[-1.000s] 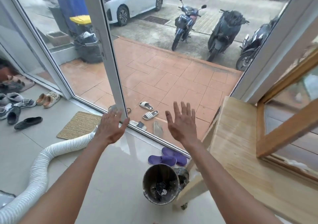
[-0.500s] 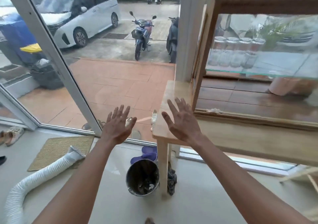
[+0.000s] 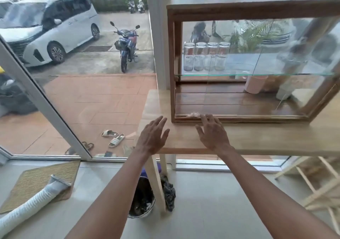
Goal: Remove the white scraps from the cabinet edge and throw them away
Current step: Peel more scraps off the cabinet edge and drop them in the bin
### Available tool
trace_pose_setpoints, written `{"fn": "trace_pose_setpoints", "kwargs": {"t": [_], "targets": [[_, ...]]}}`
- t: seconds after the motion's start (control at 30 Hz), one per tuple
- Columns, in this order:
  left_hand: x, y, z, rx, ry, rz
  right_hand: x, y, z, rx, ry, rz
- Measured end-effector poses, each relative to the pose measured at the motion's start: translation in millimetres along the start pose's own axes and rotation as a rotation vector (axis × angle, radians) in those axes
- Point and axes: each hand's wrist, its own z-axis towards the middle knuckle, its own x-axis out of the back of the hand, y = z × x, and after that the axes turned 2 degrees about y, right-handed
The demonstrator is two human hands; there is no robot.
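Both hands, left (image 3: 151, 137) and right (image 3: 211, 134), are hovering spread open, holding nothing; right fingertips (image 3: 203, 117) are nearing crumpled white scraps (image 3: 193, 114) lying along the wooden cabinet's bottom edge (image 3: 239, 117).

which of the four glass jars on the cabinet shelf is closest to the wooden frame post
The leftmost clear glass jar on the green-edged glass shelf. It stands at the row's left end, right beside the dark wooden cabinet's left post; the other three line up to its right.
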Motion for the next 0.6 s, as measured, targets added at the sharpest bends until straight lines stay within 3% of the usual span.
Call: {"fn": "trace_pose_setpoints", "kwargs": {"t": [0.23,0.6], "targets": [[-16.5,42.5,46.4,-0.053,0.004,-0.055,6.7,15.6,20.6,-0.017,-0.043,0.049],[-37.3,71.4,102.4,0.004,-0.002,-0.178,0.7,19.0,34.8,0.014,-0.038,0.052]]}}
